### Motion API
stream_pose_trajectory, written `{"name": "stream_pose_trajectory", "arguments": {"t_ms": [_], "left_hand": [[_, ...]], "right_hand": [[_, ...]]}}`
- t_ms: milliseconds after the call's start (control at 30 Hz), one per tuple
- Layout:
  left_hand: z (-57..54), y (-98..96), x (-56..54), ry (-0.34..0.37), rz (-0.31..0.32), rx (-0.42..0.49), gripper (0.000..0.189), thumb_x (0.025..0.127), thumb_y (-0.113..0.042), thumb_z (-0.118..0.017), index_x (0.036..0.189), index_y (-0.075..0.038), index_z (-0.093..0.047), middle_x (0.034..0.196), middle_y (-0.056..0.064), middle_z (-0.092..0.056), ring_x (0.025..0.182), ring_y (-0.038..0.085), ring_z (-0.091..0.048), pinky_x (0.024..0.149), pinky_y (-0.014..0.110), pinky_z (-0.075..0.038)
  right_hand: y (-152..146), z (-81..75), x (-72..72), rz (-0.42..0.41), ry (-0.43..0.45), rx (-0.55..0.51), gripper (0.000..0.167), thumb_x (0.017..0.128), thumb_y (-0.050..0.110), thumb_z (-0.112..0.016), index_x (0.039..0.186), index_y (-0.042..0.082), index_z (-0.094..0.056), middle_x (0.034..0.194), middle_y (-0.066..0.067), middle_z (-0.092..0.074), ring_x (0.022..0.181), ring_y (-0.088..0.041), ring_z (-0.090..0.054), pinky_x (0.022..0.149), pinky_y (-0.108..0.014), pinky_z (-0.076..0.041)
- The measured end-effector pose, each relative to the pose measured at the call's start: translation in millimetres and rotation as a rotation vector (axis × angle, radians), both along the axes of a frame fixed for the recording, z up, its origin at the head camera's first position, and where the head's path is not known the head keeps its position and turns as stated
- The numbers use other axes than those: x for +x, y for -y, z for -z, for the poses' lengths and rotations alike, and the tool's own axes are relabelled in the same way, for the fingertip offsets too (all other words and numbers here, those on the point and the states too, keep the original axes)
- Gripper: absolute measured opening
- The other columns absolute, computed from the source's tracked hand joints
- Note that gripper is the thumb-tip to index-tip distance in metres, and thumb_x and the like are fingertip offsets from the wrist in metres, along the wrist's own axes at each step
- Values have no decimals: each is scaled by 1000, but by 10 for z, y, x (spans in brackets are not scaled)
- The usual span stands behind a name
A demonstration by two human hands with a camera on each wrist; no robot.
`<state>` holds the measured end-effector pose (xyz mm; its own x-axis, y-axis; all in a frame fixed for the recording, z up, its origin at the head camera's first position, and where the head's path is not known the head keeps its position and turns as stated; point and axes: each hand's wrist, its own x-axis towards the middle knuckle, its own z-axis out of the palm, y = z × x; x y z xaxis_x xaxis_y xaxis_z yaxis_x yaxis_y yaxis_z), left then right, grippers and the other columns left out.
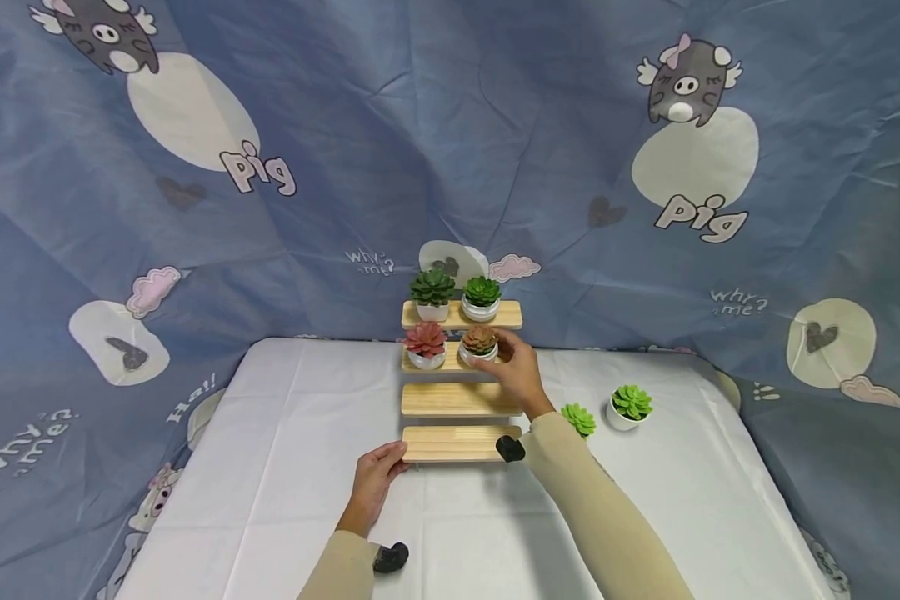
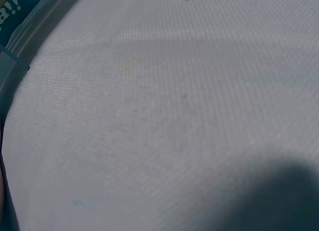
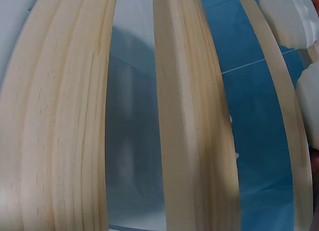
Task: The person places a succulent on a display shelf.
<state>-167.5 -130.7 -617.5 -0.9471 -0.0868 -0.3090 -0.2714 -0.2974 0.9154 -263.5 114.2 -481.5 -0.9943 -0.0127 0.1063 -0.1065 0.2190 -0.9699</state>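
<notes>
A tiered wooden plant stand [image 1: 450,400] has four plank steps. My right hand [image 1: 522,373] pinches the white pot of an orange-brown succulent [image 1: 479,339] on the second step from the top. Left of it on that step is a red succulent [image 1: 425,340] in a white pot. The top step bears a dark green succulent [image 1: 432,287] and a brighter green succulent [image 1: 482,292]. My left hand [image 1: 376,481] grips the left end of the lowest plank. In the right wrist view, the planks [image 3: 60,111] fill most of the picture, with a white pot [image 3: 310,104] at the right edge.
Right of the stand, a light green succulent [image 1: 632,403] in a white pot stands on the white tablecloth [image 1: 307,433]. Another light green succulent [image 1: 578,419] is partly hidden by my right sleeve. A blue patterned cloth [image 1: 540,150] hangs behind the table.
</notes>
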Motion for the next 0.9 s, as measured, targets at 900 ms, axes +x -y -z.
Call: {"name": "stream_pose_trajectory", "arguments": {"t_ms": [900], "left_hand": [[-36, -10, 12, -4, -14, 10, 25, 91, -7, -66, 105, 14, -64, 84, 2, -67, 75, 9, -62, 70, 21, -55]], "right_hand": [[-502, 64, 243, 26, -74, 5, 54, 82, 11, -78, 128, -2, -52, 130, -20, -52, 120, -35, -49, 102, -45, -43]]}}
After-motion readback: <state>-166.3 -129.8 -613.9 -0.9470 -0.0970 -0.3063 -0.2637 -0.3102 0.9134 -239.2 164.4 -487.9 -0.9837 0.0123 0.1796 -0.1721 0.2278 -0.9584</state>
